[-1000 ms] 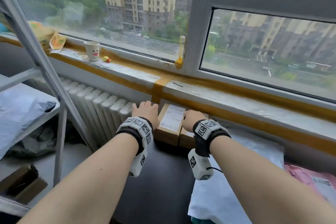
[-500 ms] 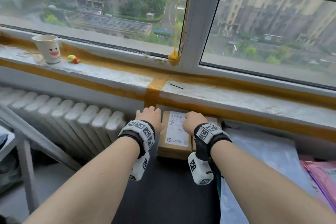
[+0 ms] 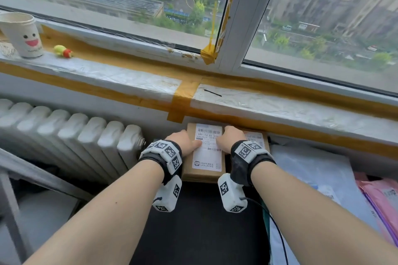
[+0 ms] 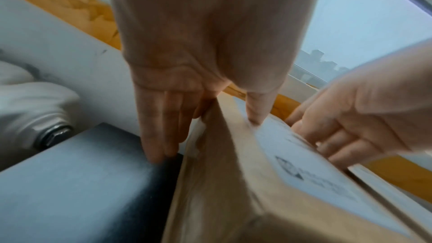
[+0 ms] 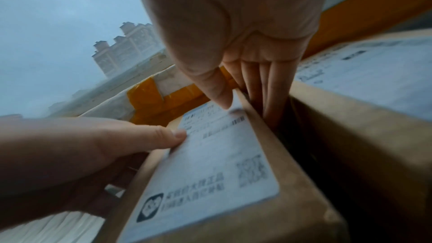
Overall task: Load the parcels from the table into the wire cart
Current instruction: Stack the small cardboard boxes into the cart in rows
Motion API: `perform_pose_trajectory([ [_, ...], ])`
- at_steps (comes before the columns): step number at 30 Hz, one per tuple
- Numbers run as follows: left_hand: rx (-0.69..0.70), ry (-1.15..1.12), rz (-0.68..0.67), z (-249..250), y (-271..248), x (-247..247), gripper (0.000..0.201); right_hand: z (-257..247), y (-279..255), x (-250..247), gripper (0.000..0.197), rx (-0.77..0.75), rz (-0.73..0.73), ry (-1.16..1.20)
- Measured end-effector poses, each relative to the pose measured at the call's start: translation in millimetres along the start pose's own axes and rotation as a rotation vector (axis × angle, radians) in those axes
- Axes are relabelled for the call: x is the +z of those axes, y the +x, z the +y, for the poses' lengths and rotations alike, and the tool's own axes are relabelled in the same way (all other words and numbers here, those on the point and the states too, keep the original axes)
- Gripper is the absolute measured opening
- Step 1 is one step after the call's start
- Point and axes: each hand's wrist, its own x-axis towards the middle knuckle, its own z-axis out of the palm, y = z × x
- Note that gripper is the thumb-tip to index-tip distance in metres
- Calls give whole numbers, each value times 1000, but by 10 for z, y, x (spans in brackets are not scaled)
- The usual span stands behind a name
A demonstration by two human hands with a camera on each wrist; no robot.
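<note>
Just under the taped windowsill, a brown cardboard parcel lies at the far edge of the dark bench, its white shipping label facing up. Both hands clamp it from the sides. The left hand has its thumb on the label and its fingers straight down the parcel's left wall, their tips touching the bench top. The right hand sets its thumb on the label's far end while its fingers reach into the narrow gap between this parcel and a second cardboard parcel just beside it on the right. That second one also carries a label and sits against the sill. Toward the bench's right edge lie a white poly mailer and a pink mailer, flat and overlapping. On the sill at far left stand a paper cup with a smiling face and a small yellow toy. A white radiator stands left of the bench.
</note>
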Motion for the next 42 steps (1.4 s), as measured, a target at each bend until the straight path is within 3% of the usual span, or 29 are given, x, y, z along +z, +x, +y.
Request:
perform_pose_trajectory([
  [5, -20, -176, -30, -74, 30, 15, 61, -47, 46, 142, 33, 94, -89, 162],
  [11, -32, -159, 13, -80, -38, 1, 60, -80, -16, 149, 34, 96, -104, 259],
  [25, 67, -105, 255, 296, -859, -259, 52, 179, -797, -343, 32, -81, 19, 416],
  [33, 190, -74, 298, 1034, -1579, 228, 53, 1172, -1499, -542, 28, -91, 138, 593],
  [42, 379, -105, 219, 2118, -2554, 1397, 52, 2895, -2582, -614, 26, -28, 296, 740],
])
